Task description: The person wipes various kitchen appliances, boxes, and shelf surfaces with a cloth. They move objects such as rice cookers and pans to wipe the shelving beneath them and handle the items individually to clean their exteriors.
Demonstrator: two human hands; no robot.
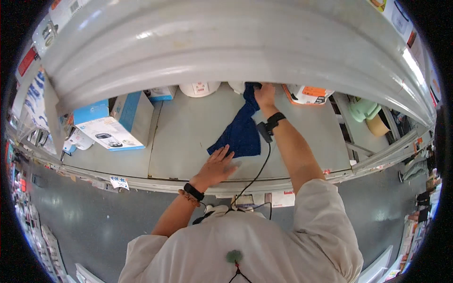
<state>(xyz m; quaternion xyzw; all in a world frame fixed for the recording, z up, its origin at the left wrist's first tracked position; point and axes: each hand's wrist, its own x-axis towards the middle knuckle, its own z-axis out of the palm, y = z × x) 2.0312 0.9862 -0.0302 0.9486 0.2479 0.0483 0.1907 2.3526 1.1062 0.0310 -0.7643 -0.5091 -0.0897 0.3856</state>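
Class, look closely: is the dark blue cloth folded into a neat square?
No, the dark blue cloth flares from a narrow end at the right hand to a wide edge by the left hand.

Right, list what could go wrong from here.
The thin black cable from the right wrist hangs over the edge of the flat grey shelf and might snag. The right hand, at the far end of the dark blue cloth, is near an orange-and-white package and could knock it. The overhanging pale metal ledge hides whatever lies beyond, so bumps might go unseen.
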